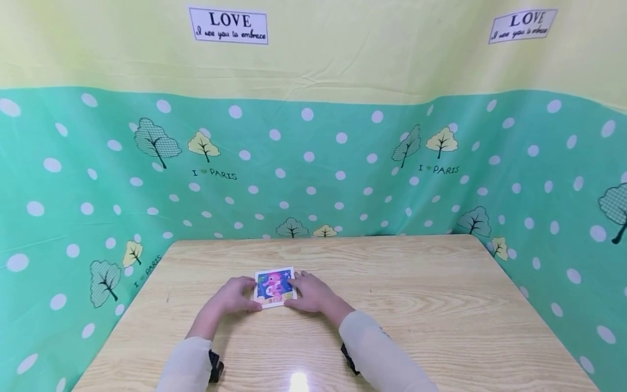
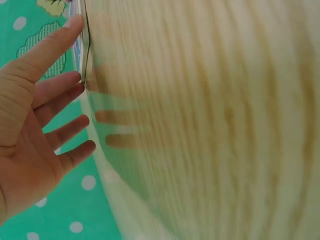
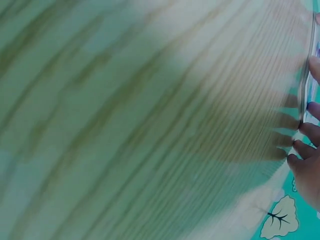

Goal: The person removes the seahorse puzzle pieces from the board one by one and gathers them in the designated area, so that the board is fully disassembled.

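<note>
A light wooden table (image 1: 416, 305) stands before a green polka-dot cloth (image 1: 313, 163).

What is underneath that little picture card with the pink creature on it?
The picture card lies flat on the wooden table. The left hand and right hand touch its side edges. Whether anything lies beneath the card cannot be seen; the card covers that spot.
</note>
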Demonstrator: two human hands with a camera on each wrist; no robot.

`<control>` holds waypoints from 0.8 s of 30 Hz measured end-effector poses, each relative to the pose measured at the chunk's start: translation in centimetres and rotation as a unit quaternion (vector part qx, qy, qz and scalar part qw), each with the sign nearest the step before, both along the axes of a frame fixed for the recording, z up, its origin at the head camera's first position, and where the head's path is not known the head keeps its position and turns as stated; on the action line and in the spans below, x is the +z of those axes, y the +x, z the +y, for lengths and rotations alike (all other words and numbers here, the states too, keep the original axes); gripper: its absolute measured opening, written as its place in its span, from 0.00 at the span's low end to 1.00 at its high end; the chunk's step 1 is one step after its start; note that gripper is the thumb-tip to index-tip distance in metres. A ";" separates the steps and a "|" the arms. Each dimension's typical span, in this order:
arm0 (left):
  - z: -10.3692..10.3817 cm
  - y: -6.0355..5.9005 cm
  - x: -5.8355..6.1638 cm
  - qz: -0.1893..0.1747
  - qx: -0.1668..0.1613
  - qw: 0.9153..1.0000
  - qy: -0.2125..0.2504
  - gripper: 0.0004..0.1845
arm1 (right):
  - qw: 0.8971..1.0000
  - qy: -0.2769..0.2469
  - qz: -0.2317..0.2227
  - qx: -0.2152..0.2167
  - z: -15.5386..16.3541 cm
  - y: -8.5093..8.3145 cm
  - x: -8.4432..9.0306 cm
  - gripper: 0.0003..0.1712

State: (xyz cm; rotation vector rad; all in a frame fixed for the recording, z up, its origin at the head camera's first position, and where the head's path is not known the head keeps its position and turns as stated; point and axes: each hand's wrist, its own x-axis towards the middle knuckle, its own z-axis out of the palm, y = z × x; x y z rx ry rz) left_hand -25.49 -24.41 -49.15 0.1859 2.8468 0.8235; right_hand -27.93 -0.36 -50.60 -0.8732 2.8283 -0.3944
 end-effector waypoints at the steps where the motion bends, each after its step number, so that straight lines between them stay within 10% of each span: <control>1: 0.2 -0.1 0.0 0.002 -0.004 1.000 -0.002 0.39 | 1.000 0.004 0.001 0.000 0.2 -0.1 -0.1 0.41; 24: 7.2 -1.6 -0.1 0.034 -0.061 0.998 -0.007 0.37 | 1.000 0.008 0.007 -0.022 7.6 -0.3 0.5 0.40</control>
